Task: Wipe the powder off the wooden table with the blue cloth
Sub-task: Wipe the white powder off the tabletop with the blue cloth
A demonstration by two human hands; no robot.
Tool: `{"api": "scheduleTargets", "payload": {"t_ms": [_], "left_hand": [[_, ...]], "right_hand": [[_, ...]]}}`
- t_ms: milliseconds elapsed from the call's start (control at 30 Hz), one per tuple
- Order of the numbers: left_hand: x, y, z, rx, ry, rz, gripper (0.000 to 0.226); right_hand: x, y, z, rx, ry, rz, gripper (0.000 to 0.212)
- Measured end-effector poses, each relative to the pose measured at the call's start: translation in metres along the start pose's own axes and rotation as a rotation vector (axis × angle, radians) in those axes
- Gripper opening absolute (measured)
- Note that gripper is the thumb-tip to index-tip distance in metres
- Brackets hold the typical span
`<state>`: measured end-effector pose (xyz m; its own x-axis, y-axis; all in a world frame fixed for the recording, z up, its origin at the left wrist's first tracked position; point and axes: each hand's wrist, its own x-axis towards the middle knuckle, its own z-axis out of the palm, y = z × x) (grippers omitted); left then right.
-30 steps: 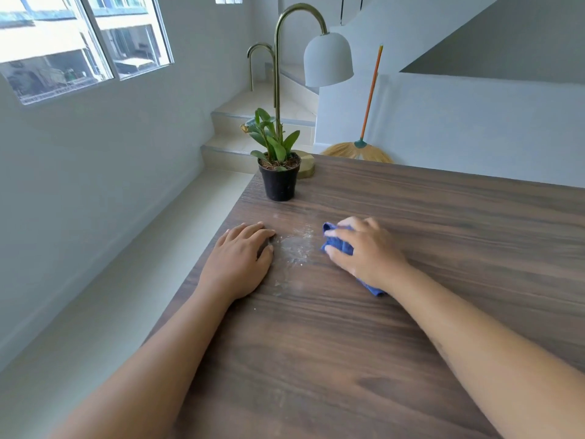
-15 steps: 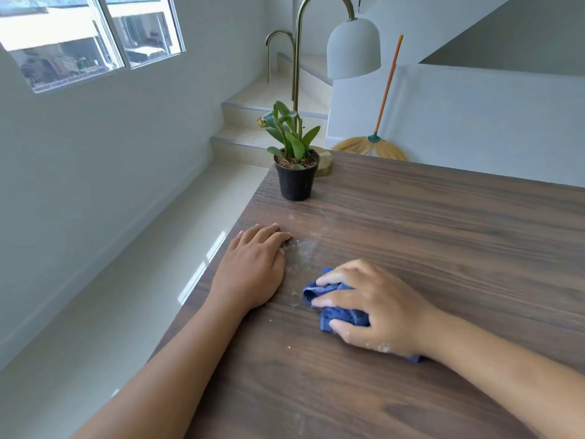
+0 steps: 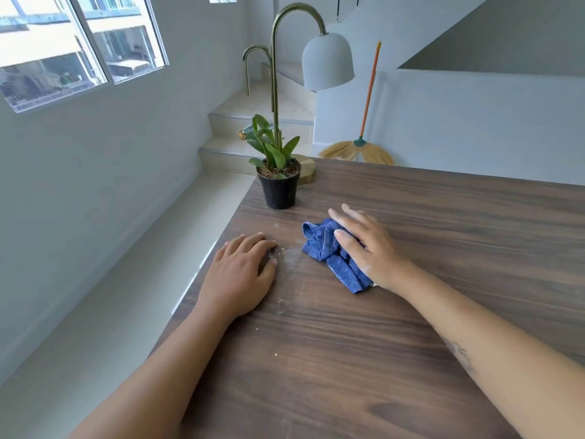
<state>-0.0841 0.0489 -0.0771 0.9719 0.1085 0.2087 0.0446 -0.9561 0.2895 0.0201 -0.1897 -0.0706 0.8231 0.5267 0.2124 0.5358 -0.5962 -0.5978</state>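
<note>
Now | our right hand [image 3: 367, 248] presses flat-fingered on blue cloth [image 3: 323, 245] | our left hand [image 3: 240, 274] rests flat, empty, on wooden table [image 3: 443, 232] | powder [image 3: 292, 258] smear between them

Bright window [image 3: 82, 49] daylight, wide-angle bowing

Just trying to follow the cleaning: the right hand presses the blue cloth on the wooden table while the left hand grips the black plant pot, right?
Not quite. In the head view the left hand rests flat on the wooden table, apart from the black plant pot. The right hand does press the blue cloth on the table.
</note>
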Motion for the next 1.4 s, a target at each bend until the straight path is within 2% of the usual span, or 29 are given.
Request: {"api": "scheduleTargets", "payload": {"t_ms": [100, 133, 200, 267, 333, 433, 500, 533, 633, 667, 733, 967, 1100, 1167, 1267, 1300, 1333, 1400], "left_hand": [[0.009, 0.008, -0.004, -0.054, -0.041, -0.075, 0.046], [0.012, 0.014, -0.006, -0.051, -0.046, -0.041, 0.05], [0.021, 0.029, -0.008, -0.026, -0.041, 0.134, 0.057], [0.032, 0.048, -0.009, -0.049, -0.085, 0.256, 0.063], [0.042, 0.067, -0.006, -0.107, -0.157, 0.215, 0.065], [0.057, 0.082, -0.001, -0.138, -0.198, 0.089, 0.057], [0.062, 0.082, 0.0, -0.172, -0.161, 0.069, 0.044], [0.064, 0.081, -0.001, -0.214, -0.119, 0.077, 0.033], [0.068, 0.078, -0.012, -0.32, -0.013, 0.109, 0.006], [0.069, 0.079, -0.019, -0.357, 0.004, 0.097, 0.004], [0.072, 0.084, -0.039, -0.433, 0.052, 0.043, 0.006], [0.091, 0.1, -0.12, -0.613, 0.24, -0.048, 0.011], [0.091, 0.103, -0.151, -0.641, 0.271, -0.023, 0.013], [0.088, 0.105, -0.161, -0.687, 0.265, -0.008, 0.011], [0.087, 0.115, -0.163, -0.708, 0.233, 0.035, 0.013], [0.087, 0.122, -0.16, -0.698, 0.196, 0.055, 0.016], [0.086, 0.13, -0.155, -0.734, 0.126, 0.071, 0.019], [0.084, 0.143, -0.143, -0.93, -0.12, 0.061, 0.026]], "right_hand": [[-0.021, 0.037, -0.015, -0.006, 0.123, 0.09, 0.058], [-0.027, 0.047, -0.017, -0.029, 0.143, 0.129, 0.058], [-0.034, 0.055, -0.018, -0.029, 0.18, 0.188, 0.056], [-0.035, 0.049, -0.017, -0.133, 0.201, 0.165, 0.046], [-0.036, 0.038, -0.018, -0.265, 0.207, 0.134, 0.039], [-0.043, 0.025, -0.025, -0.247, 0.163, 0.105, 0.057], [-0.044, 0.023, -0.024, -0.284, 0.065, 0.077, 0.068], [-0.043, 0.021, -0.023, -0.294, 0.04, 0.074, 0.066], [-0.039, 0.02, -0.022, -0.158, 0.169, 0.082, 0.026], [-0.035, 0.018, -0.027, -0.078, 0.207, 0.094, 0.015], [-0.027, 0.015, -0.044, 0.034, 0.238, 0.144, 0.01], [-0.012, -0.011, -0.133, -0.173, 0.327, 0.163, 0.023], [-0.012, -0.027, -0.166, -0.095, 0.447, 0.127, 0.021], [-0.016, -0.032, -0.173, -0.033, 0.339, 0.12, 0.015], [-0.022, -0.025, -0.168, -0.051, -0.021, 0.218, 0.01], [-0.024, -0.018, -0.163, -0.076, -0.082, 0.263, 0.01], [-0.028, -0.011, -0.157, -0.095, -0.082, 0.291, 0.011], [-0.037, 0.004, -0.145, -0.11, -0.004, 0.331, 0.008]]}}
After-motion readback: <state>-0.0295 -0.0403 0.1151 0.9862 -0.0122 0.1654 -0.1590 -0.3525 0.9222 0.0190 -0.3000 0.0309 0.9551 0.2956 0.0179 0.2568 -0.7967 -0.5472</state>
